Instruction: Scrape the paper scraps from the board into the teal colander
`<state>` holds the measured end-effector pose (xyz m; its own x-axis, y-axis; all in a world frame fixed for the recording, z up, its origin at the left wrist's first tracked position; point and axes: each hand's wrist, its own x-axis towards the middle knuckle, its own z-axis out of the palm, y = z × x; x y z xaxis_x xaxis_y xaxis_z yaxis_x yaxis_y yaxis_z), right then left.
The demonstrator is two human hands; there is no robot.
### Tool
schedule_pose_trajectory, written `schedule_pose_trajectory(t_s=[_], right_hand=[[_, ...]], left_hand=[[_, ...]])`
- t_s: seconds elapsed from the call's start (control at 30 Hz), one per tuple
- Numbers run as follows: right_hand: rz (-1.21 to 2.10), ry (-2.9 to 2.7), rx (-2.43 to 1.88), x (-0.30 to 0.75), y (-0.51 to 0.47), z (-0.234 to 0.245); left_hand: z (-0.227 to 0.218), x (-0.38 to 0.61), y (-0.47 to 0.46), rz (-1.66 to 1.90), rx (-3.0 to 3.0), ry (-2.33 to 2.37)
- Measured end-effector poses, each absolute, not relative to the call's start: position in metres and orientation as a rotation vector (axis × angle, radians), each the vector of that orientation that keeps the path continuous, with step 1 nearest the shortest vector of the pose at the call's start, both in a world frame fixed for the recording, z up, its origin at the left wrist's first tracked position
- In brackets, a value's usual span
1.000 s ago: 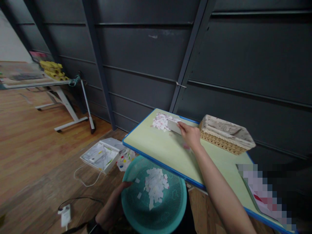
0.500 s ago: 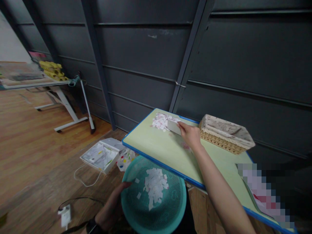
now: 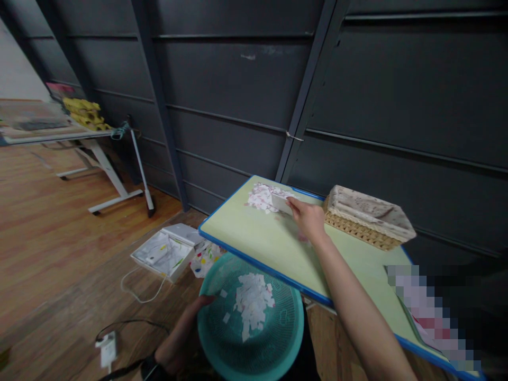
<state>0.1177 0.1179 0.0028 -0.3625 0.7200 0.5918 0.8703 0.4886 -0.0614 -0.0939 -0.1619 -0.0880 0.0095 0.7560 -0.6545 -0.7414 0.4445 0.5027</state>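
My left hand [image 3: 186, 328] grips the rim of a round teal plastic basket [image 3: 291, 338], thumb over the edge and fingers hidden beneath. Inside it lies a heap of small white paper pieces [image 3: 254, 301], with a few loose ones beside the heap. Over the pale green table [image 3: 246, 233] with a blue edge, my right hand [image 3: 307, 214] pinches a flat white card [image 3: 280, 202]. The card stands on its edge against a pile of white and pinkish paper scraps [image 3: 262, 197] at the table's far left corner.
A woven basket with a cloth lining [image 3: 365, 222] stands at the table's back right. A blurred-out sheet [image 3: 431, 317] lies at the right end. On the floor are an open white box [image 3: 162, 254] and a power strip [image 3: 107, 349]. A dark panelled wall [image 3: 234, 84] rises behind.
My right hand and the card have shifted very slightly left and toward the paper pile. My left hand and the teal basket stay almost where they were.
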Motion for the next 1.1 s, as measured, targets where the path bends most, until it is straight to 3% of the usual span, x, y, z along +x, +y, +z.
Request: schedule_pose_trajectory(t_s=[0.87, 1.1], right_hand=[[-0.194, -2.158, -1.139, 0.1138, 0.1169, -0.0010], [-0.318, -2.179, -1.261, 0.1178, 0.1112, 0.0046]], left_hand=[[-0.0928, -0.0942, -0.1614, 1.176, 0.016, 1.017], [-0.0940, -0.0946, -0.1629, 1.177, 0.053, 1.017]])
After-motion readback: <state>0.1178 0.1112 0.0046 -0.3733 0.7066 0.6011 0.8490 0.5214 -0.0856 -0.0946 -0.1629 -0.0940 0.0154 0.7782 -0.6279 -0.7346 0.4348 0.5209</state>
